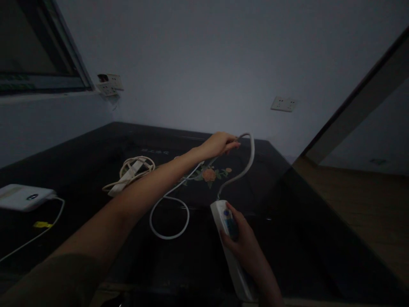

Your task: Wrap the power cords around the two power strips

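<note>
My left hand (pixel 222 143) reaches far across the dark table, its fingers closed on a pale cable (pixel 251 155). From there the cable arcs over and drops to the end of a white power strip (pixel 234 268). Around the near part of that strip my right hand (pixel 241 238) is wrapped, with the thumb and fingers on its two sides. A looped stretch of white cord (pixel 169 236) lies on the table below my left forearm. Partly behind that forearm rests another white power strip (pixel 128 177) with its cord coiled on it.
The glossy black table (pixel 198 264) bears a printed flower pattern (pixel 209 175). A white power bank (pixel 27 197) with a cable lies at the left, near a yellow tag (pixel 43 224). Wall sockets (pixel 283 104) sit above the back edge; a window (pixel 38 47) is at upper left.
</note>
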Demonstrator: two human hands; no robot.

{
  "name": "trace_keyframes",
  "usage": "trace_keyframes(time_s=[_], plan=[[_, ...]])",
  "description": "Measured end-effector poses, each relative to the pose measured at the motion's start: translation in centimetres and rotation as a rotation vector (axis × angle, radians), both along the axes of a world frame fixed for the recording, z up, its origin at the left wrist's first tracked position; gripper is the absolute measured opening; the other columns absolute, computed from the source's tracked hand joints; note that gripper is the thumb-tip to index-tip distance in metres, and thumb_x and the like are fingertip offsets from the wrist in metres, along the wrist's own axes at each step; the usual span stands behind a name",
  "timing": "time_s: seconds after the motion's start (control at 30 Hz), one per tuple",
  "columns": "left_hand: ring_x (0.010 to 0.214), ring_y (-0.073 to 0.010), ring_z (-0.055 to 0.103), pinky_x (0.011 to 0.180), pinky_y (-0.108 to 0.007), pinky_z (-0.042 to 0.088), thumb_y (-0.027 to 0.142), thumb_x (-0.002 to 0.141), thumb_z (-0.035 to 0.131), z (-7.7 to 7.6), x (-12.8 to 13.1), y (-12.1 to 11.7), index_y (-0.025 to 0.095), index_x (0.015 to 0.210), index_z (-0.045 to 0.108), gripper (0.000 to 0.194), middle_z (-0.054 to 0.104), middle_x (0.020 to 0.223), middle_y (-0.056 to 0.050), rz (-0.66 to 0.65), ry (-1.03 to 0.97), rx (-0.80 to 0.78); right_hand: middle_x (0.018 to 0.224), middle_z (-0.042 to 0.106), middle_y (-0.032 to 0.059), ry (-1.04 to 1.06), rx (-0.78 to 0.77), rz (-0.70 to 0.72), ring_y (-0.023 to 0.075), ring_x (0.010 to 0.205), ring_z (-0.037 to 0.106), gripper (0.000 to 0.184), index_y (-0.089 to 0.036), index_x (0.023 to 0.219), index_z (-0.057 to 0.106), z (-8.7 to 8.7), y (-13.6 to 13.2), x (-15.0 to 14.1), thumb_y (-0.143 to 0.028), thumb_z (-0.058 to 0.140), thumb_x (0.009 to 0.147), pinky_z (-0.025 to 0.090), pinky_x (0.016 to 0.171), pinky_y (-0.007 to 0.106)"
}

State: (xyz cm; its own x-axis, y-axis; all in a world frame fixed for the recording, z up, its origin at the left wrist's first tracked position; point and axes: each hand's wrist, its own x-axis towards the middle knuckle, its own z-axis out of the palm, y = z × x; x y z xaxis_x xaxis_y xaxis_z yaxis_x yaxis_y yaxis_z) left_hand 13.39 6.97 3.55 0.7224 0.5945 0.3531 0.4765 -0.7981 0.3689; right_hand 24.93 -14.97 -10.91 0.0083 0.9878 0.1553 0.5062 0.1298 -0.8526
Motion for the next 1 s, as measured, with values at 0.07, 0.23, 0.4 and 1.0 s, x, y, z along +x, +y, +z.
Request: trace_keyframes(time_s=[0.07, 0.23, 0.4, 1.0], plan=[[0.071, -0.0160, 0.062, 0.066, -0.027, 0.042, 0.039, 0.095, 0.040, -1.9, 2.6, 1.0, 0.012, 0.094, 0.068, 0.038, 0.068, 0.078, -0.010, 0.053, 0.138, -0.006, 0.138, 0.049, 0.0109, 0.058, -0.032, 0.111, 0.0232, 0.130, 0.044, 0.068, -0.022, 0.139, 0.041, 0.7, -0.6, -1.3, -0.017, 0.057, 0.073, 0.033, 0.108, 0.044], [0.085, -0.0296, 0.066, 0.069, -0.035, 0.046, 0.031, 0.085, 0.058, -8.9, 6.0, 1.1, 0.012, 0.092, 0.070, 0.024, 0.069, 0.090, -0.017, 0.064, 0.304, -0.102, 0.143, 0.045, 0.0079, 0.151, -0.035, 0.246, 0.0235, 0.134, 0.039, 0.072, -0.026, 0.140, 0.039, 2.4, -1.8, -2.6, -0.013, 0.059, 0.072, 0.028, 0.111, 0.046], [0.095, -0.0274, 0.065, 0.079, -0.034, 0.048, 0.027, 0.079, 0.065, -12.7, 5.4, 0.4, 0.018, 0.103, 0.067, 0.026, 0.066, 0.108, -0.014, -0.002, 0.303, -0.190, 0.146, 0.042, 0.0069, 0.154, -0.060, 0.173, 0.0233, 0.136, 0.035, 0.070, -0.027, 0.140, 0.039, 3.0, -2.4, -1.3, -0.016, 0.059, 0.074, 0.026, 0.112, 0.047], [0.128, -0.0265, 0.042, 0.106, -0.042, 0.033, 0.050, 0.084, 0.056, -13.0, -8.9, -13.8, 0.024, 0.139, 0.039, 0.063, 0.045, 0.141, -0.009, -0.074, -0.576, -0.943, 0.141, 0.040, 0.0150, 0.032, 0.223, -0.060, 0.0243, 0.132, 0.039, 0.061, -0.018, 0.146, 0.027, 2.8, 6.2, -5.7, -0.028, 0.044, 0.089, 0.033, 0.109, 0.043]])
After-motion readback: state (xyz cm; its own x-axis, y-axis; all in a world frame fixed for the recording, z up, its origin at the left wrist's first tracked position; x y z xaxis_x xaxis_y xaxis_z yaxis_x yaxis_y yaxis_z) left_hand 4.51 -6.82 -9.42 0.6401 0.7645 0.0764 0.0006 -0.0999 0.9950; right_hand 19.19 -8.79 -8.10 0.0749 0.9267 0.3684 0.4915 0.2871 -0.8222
